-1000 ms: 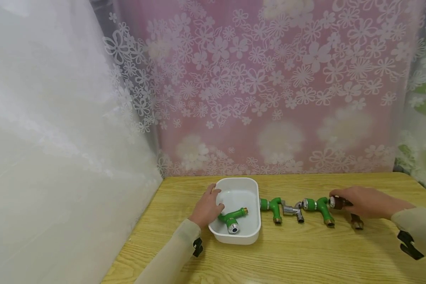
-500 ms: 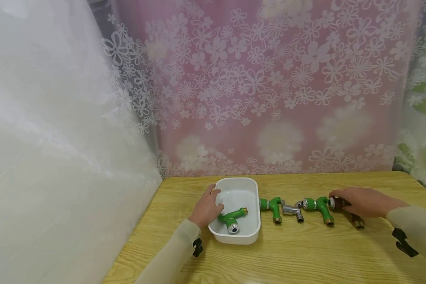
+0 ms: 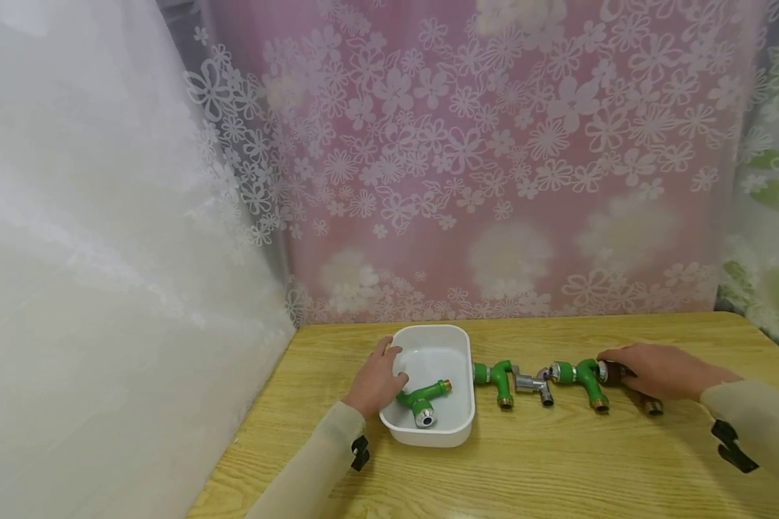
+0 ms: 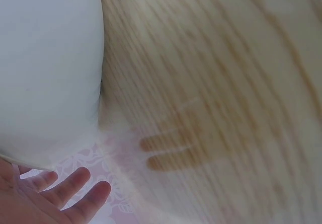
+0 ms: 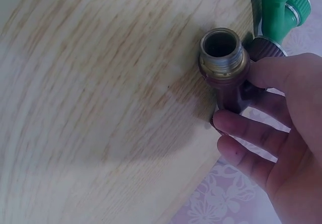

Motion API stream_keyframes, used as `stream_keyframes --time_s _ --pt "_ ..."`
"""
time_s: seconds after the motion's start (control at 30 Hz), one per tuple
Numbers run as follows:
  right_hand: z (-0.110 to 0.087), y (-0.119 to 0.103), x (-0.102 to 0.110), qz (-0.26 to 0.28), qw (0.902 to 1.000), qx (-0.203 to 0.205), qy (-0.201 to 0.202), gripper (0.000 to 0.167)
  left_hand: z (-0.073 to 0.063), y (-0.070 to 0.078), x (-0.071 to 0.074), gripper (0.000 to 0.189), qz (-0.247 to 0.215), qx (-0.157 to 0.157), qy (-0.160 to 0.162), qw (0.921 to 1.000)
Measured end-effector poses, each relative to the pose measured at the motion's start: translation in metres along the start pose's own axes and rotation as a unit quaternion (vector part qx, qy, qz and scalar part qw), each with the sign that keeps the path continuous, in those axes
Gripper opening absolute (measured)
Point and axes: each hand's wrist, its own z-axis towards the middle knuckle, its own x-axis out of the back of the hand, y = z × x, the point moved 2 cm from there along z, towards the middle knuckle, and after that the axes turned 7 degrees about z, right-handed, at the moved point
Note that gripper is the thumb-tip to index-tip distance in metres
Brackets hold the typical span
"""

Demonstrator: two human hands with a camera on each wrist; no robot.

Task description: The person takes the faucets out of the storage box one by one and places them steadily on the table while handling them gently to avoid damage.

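Observation:
My left hand [image 3: 376, 382] grips the left rim of a white plastic basin [image 3: 451, 438], thumb and a finger over the edge; in the left wrist view several fingers [image 4: 75, 186] spread outside its wall. Inside the basin lies a green faucet [image 3: 423, 400] with a brass threaded end. My right hand [image 3: 658, 369] holds a dark red-brown faucet [image 5: 231, 93] between thumb and fingers, at the right end of a row on the table. Its threaded mouth faces the camera in the right wrist view. Just left of it lies another green faucet [image 3: 587, 378].
Farther left in the row come a small chrome faucet [image 3: 532, 383] and a green faucet [image 3: 498, 378], close against the basin's right side. All stand on a wood-grain table [image 3: 526, 468]. A pink flowered curtain [image 3: 493, 180] hangs behind, and white sheeting [image 3: 104, 252] hangs on the left.
My right hand has shifted slightly left on the dark red-brown faucet, which stays at the end of the row. The left hand and basin hold their place; the view has drifted a little.

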Motion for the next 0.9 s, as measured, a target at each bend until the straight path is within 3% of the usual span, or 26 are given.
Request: stream_keyframes --time_s 0.9 --pt "-0.0051 -0.0018 -0.0062 -0.004 0.9997 0.004 0.023 0.044 -0.0047 -0.0011 0.0027 0.056 -0.007 -0.001 -0.003 1.0"
